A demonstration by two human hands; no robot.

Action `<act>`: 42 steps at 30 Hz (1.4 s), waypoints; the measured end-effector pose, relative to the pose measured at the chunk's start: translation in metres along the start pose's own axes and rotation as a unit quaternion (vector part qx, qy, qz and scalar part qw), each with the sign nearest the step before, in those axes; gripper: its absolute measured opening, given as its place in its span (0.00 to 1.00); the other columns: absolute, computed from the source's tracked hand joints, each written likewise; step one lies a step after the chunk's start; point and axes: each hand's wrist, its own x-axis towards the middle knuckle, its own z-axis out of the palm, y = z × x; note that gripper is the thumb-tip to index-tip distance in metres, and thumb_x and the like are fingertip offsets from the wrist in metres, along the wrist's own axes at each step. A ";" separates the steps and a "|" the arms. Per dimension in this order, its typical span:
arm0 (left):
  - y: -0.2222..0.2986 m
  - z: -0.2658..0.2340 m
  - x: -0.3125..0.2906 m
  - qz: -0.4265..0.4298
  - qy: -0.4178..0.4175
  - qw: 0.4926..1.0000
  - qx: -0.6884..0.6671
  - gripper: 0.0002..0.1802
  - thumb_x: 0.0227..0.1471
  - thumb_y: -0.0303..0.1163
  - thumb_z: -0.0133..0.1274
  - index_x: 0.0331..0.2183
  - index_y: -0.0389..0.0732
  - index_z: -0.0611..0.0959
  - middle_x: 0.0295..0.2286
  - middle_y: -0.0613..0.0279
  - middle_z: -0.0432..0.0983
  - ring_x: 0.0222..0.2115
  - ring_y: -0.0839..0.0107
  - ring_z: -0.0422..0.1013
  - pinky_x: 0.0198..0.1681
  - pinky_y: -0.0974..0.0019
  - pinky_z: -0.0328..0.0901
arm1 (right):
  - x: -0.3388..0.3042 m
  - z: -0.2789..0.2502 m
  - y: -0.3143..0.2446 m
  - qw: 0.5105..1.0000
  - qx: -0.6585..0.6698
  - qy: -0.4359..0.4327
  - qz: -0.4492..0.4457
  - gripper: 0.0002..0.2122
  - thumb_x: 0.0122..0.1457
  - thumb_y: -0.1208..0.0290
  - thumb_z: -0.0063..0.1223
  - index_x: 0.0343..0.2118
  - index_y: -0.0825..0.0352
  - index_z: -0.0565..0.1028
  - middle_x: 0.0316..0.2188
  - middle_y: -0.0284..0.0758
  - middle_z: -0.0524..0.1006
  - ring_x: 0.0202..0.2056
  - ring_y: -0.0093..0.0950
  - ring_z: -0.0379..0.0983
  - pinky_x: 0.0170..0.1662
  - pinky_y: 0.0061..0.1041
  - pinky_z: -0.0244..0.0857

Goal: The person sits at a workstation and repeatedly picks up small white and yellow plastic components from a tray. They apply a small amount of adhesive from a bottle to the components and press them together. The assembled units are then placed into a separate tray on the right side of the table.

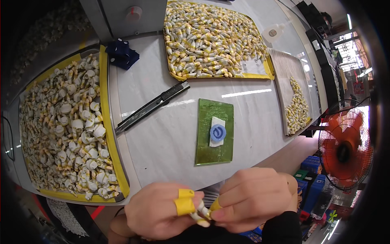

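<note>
Above my lap, close to the table's near edge, both hands are closed around small wrapped pieces (199, 220), white and yellow with a pale orange end. My left hand (156, 209) has yellow tape around one finger and pinches a piece between thumb and fingers. Opposite it, my right hand (254, 199) grips the yellow end of a piece, with another bit of yellow at its fingertips. Exactly how many pieces are held is hidden by the fingers. Just beyond the hands, a green glass-like plate (215, 156) carries a blue round cap (218, 133) on a folded white pad (218, 120).
Left stands a yellow-edged tray (118, 171) of bulky white-wrapped pieces. Another tray (227, 75) at the back holds slimmer ones. A ribbed tray (282, 67) with fewer lies right. A black utility knife (152, 105) and dark blue cloth (122, 54) rest between. An orange fan (345, 150) stands beyond.
</note>
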 end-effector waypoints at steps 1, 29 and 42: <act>-0.004 -0.001 0.000 -0.090 -0.021 0.977 -0.191 0.17 0.40 0.24 0.64 0.35 0.34 0.80 0.27 0.56 0.78 0.26 0.66 0.75 0.32 0.70 0.69 | -0.001 0.000 0.003 0.999 0.031 0.021 0.008 0.09 0.43 0.78 0.65 0.29 0.67 0.79 0.25 0.33 0.76 0.24 0.27 0.72 0.25 0.21 0.66; 0.017 -0.013 -0.007 -0.175 -0.044 0.970 -0.166 0.10 0.44 0.27 0.62 0.33 0.38 0.82 0.25 0.61 0.79 0.25 0.71 0.76 0.28 0.74 0.67 | 0.012 0.003 0.006 0.983 0.125 -0.107 0.084 0.09 0.47 0.68 0.65 0.30 0.64 0.78 0.26 0.30 0.69 0.25 0.25 0.66 0.27 0.23 0.59; 0.031 -0.255 0.050 -0.169 0.140 0.866 0.449 0.20 0.46 0.25 0.56 0.44 0.37 0.77 0.34 0.59 0.76 0.34 0.73 0.72 0.38 0.69 0.66 | -0.025 -0.022 -0.001 0.987 -0.040 0.096 0.126 0.17 0.37 0.53 0.69 0.20 0.62 0.77 0.21 0.29 0.66 0.22 0.23 0.63 0.25 0.21 0.54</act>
